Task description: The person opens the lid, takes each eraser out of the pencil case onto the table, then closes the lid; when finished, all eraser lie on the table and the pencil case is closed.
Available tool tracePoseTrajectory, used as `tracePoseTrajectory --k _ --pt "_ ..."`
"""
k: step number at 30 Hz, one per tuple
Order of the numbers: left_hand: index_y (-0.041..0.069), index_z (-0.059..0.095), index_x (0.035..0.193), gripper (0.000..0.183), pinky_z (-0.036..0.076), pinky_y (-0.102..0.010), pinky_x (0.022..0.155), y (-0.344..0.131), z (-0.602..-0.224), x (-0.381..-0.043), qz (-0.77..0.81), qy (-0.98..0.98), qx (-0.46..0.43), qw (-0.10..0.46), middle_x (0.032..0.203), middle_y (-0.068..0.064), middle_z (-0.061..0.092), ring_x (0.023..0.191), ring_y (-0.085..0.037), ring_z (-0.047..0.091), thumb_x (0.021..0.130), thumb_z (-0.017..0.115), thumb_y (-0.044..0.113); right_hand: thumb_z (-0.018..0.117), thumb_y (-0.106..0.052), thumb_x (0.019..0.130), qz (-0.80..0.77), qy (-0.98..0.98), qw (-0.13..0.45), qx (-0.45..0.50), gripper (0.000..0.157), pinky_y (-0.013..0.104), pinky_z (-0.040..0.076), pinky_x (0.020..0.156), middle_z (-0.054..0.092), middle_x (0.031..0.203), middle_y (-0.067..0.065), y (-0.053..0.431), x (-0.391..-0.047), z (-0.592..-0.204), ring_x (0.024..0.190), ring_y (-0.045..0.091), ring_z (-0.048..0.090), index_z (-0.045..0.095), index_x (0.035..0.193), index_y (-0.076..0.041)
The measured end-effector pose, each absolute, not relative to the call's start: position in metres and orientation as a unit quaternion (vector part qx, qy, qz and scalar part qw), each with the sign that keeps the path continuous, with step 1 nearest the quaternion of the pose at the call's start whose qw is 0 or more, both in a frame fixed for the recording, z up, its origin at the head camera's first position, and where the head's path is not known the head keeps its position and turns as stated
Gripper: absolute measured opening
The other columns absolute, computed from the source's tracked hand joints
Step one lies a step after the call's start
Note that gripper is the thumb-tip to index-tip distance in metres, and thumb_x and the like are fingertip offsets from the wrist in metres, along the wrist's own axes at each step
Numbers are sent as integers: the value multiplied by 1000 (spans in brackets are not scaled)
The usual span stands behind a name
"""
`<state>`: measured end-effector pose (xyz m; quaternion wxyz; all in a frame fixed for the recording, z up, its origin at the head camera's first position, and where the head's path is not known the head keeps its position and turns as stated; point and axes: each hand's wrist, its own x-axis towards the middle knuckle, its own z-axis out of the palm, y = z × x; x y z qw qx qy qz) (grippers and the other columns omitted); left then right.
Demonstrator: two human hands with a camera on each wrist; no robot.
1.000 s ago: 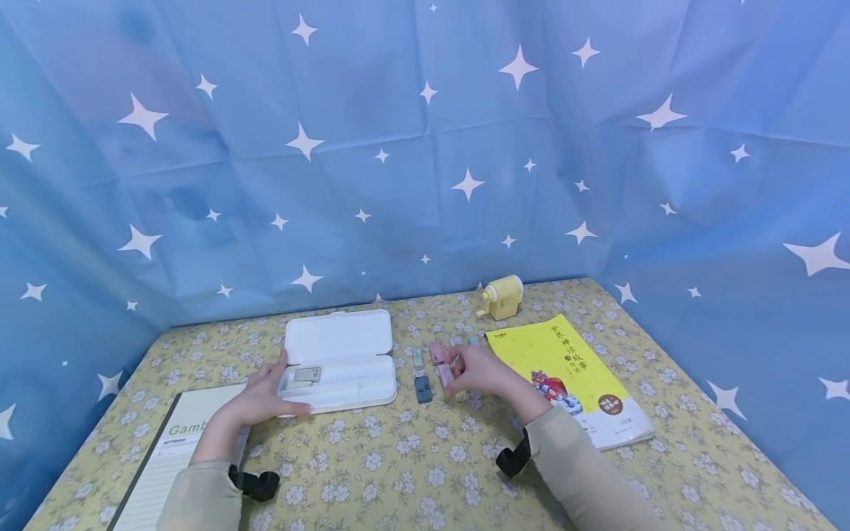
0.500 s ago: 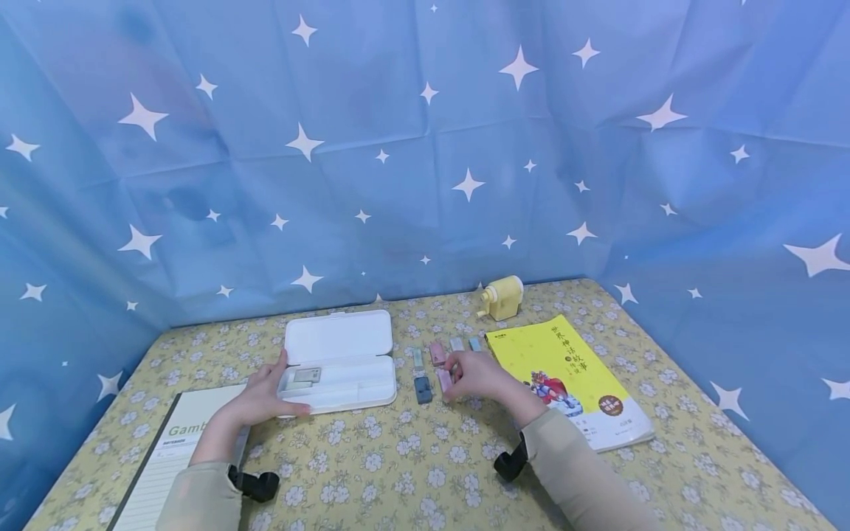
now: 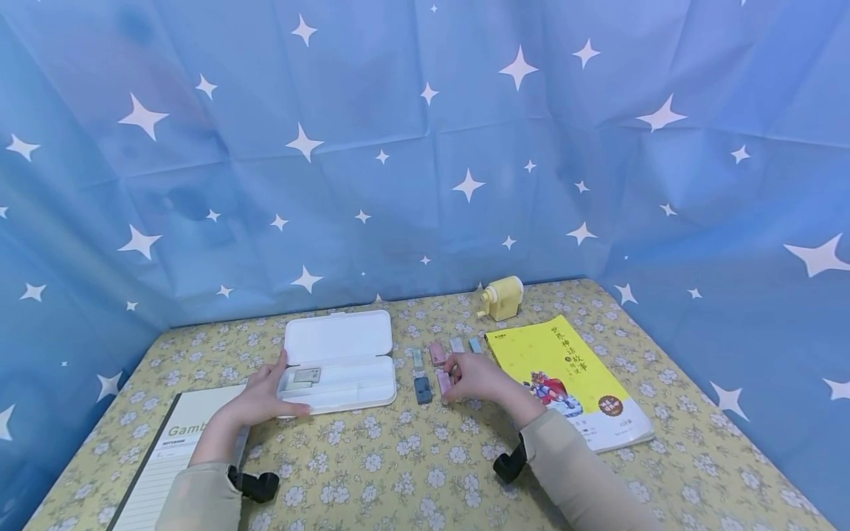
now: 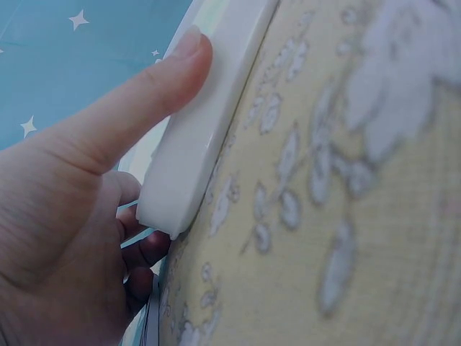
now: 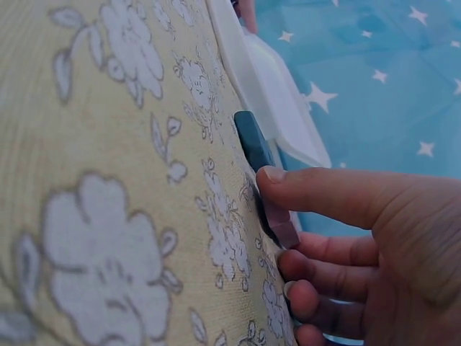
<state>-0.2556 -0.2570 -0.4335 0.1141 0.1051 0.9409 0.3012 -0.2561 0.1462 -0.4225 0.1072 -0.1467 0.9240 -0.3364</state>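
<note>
An open white pencil case lies on the flowered cloth. My left hand grips its left end, the thumb along the front wall and the other fingers round the end. A grey eraser lies in its left part. Right of the case, my right hand pinches a pinkish-purple eraser between thumb and fingers, close to the cloth. Beside it is a dark blue eraser, with a pale green one and a pink one behind.
Two more small blocks, one whitish and one light blue, lie behind the right hand. A yellow book is at the right, a yellow pencil sharpener at the back. A notebook lies under the left forearm.
My right hand has shifted slightly down and towards me, so the whitish and light blue blocks behind it show more fully. The left hand and the case have stayed put.
</note>
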Motion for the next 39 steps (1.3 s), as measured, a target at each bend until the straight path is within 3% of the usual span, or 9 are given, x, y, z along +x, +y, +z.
tracePoseTrajectory --k 24,32,36,39 --pt "1 -6 153 133 21 -72 101 -256 -435 -256 307 940 104 108 148 -35 12 133 -56 10 70 82 53 88 -22 70 -321 930 104 -147 41 29 37 52 54 70 1 145 -255 -425 58 15 45 61 99 -9" --pt "0 -6 153 131 18 -73 101 -256 -435 -256 309 938 107 118 150 -37 5 135 -57 4 71 82 51 85 -21 74 -353 914 127 -153 52 29 37 49 55 71 3 153 -255 -418 56 14 45 60 117 -5" --pt "0 -6 153 131 19 -73 101 -257 -436 -256 313 936 108 117 150 -36 6 135 -56 6 71 83 50 81 -18 79 -369 905 137 -160 47 29 35 48 51 66 3 152 -257 -407 52 15 41 60 120 -6" --pt "1 -6 153 131 19 -73 100 -257 -436 -256 312 937 106 117 150 -37 5 135 -57 4 71 83 50 79 -19 82 -363 906 134 -173 44 31 40 54 54 72 1 144 -262 -396 59 14 45 60 120 -6"
